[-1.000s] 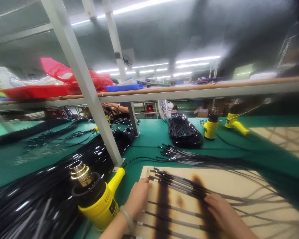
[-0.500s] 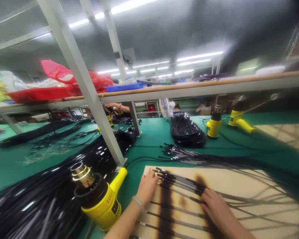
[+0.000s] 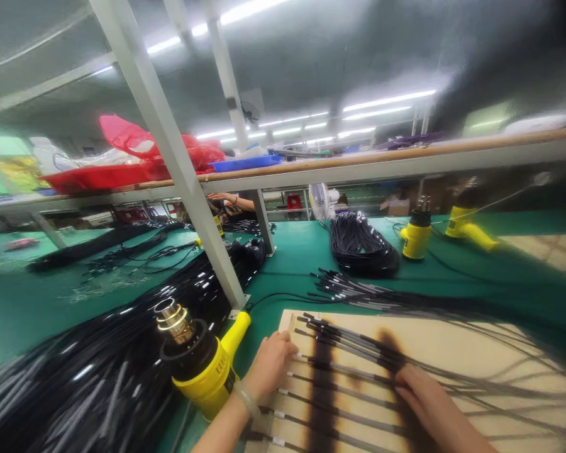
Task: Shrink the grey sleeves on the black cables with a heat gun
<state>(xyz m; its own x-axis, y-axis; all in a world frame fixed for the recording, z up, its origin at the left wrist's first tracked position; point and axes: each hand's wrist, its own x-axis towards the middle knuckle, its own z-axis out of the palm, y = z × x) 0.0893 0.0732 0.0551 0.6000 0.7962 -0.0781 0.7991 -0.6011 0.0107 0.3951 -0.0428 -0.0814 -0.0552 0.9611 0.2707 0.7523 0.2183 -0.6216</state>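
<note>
Black cables with grey sleeved ends lie in spaced rows across a pale wooden board (image 3: 471,336) with dark scorch bands. My left hand (image 3: 272,360), a band around its wrist, is at the board's left edge, its fingers closed at the tip of one cable (image 3: 358,369). Farther along the same cable, my right hand (image 3: 422,393) has its thumb and fingers pinched together; the exact grip is partly hidden. Just beyond, several cable ends (image 3: 330,327) lie bunched together. A yellow heat gun (image 3: 200,371) stands nozzle up left of my left hand.
A large heap of black cables (image 3: 94,358) covers the left side. Behind the board lie a cable bundle (image 3: 353,289) and a coil (image 3: 361,245). More heat guns (image 3: 416,239) stand at the back right. A slanted metal post (image 3: 179,170) supports the shelf (image 3: 339,179). Another person's hand (image 3: 222,197) shows behind.
The view has shifted, so the scene sits farther right. Over the board, my left hand has moved nearer me, from the bunched ends to a cable lying apart. My right hand stays over the cables.
</note>
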